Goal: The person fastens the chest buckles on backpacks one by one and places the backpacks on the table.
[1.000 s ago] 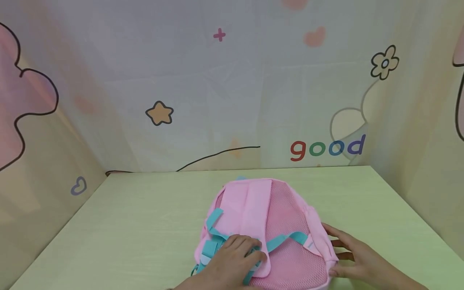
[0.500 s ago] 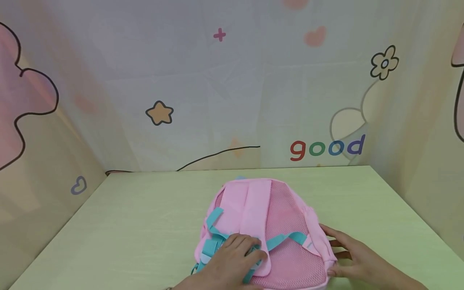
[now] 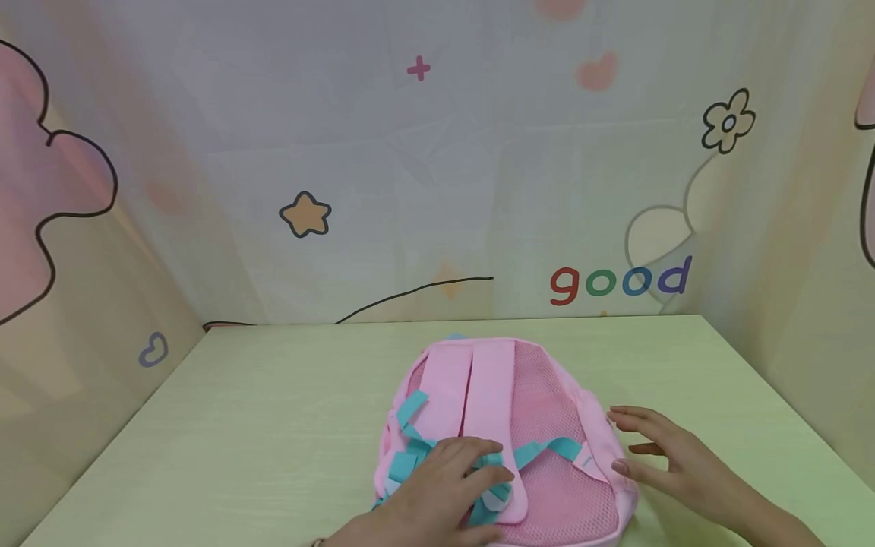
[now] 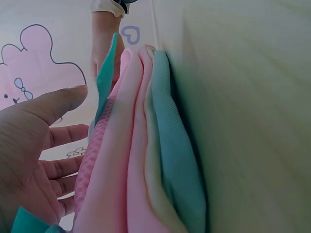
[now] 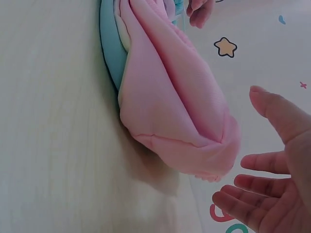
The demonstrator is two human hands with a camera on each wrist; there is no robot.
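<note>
A pink backpack (image 3: 554, 395) lies with its mesh back panel up and two padded shoulder straps (image 3: 491, 399) across it. Teal webbing (image 3: 560, 447) runs from the straps to the lower corner. My left hand (image 3: 444, 486) is over the lower straps and webbing, fingers spread and loosely bent; the left wrist view shows its thumb and fingers apart beside the bag's layered side. Just off the bag's right edge, my right hand (image 3: 677, 463) stands with loosely bent fingers. In the right wrist view a gap separates those fingers from the bag's pink side (image 5: 160, 97).
The bag lies on a pale yellow-green table (image 3: 273, 410). Behind it hangs a printed cloth backdrop (image 3: 383, 190) with a star, a flower and the word "good", and its side panels flank the table left and right.
My right hand has come away from the bag's right edge, slightly to the right. The left hand's fingers have lifted and loosened over the webbing. The head view has shifted slightly.
</note>
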